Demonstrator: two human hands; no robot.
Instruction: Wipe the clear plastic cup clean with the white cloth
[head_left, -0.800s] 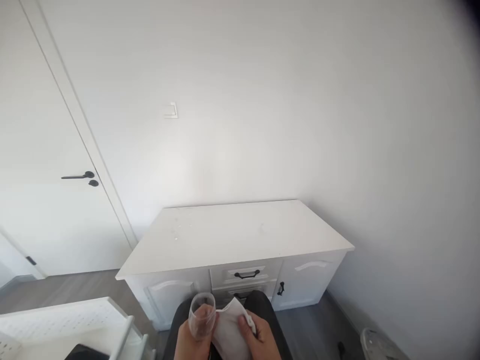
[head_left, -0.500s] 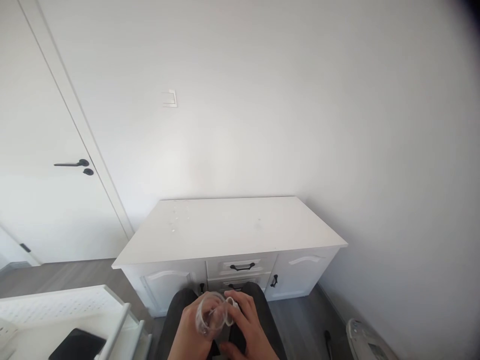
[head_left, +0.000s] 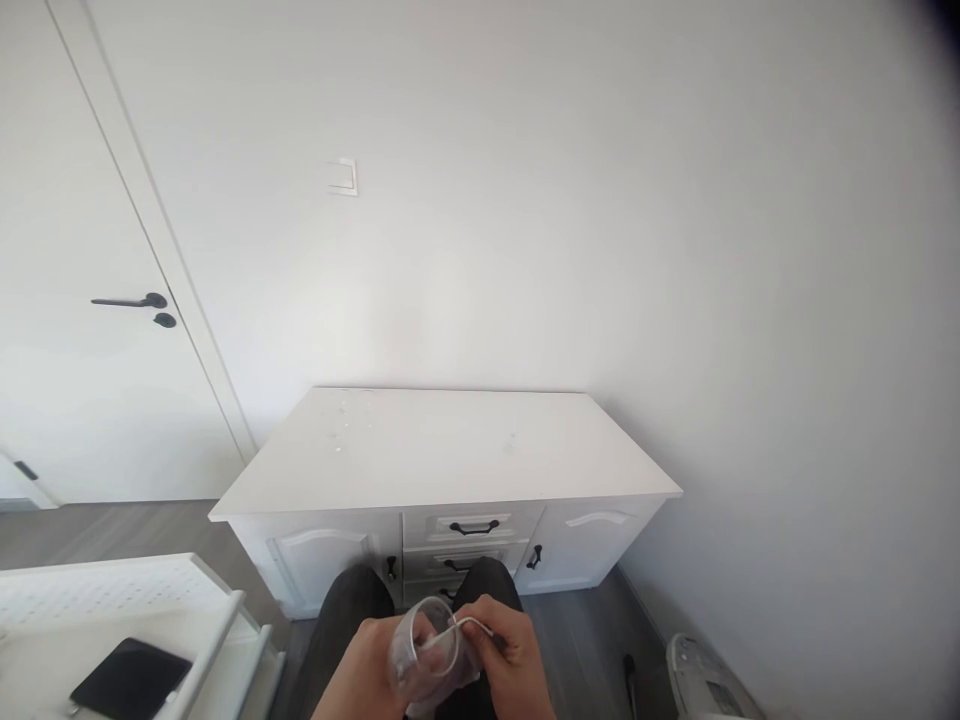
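- Clear drinking glass (head_left: pixel 426 652): near bottom centre of the view, over the person's lap, tipped so its open mouth faces up and toward the camera.
- White cloth (head_left: pixel 471 626): a thin edge shows at the glass rim on its right side; the rest appears tucked inside the glass, seen dimly through the wall.
- Left hand (head_left: pixel 367 672): wrapped around the left side and base of the glass, grasping it.
- Right hand (head_left: pixel 504 655): fingers pinched on the cloth at the rim, touching the glass on its right.
- Dark trousers (head_left: pixel 352 610): both knees visible just beyond the hands.
- White cabinet (head_left: pixel 442 455): stands against the far wall beyond the knees; flat top with a few faint specks at its far left; two doors and centre drawers on the front.
- Black drawer handle (head_left: pixel 473 527): on the top centre drawer; small black knobs sit on the doors to either side.
- White door (head_left: pixel 67 250): far left, with a black lever handle (head_left: pixel 129 301).
- Light switch (head_left: pixel 343 177): on the wall above the cabinet.
- White perforated tray (head_left: pixel 112 600): near left, holding a black flat object (head_left: pixel 129 677).
- Grey-white appliance (head_left: pixel 705 680): on the floor, near right, partly cut off.
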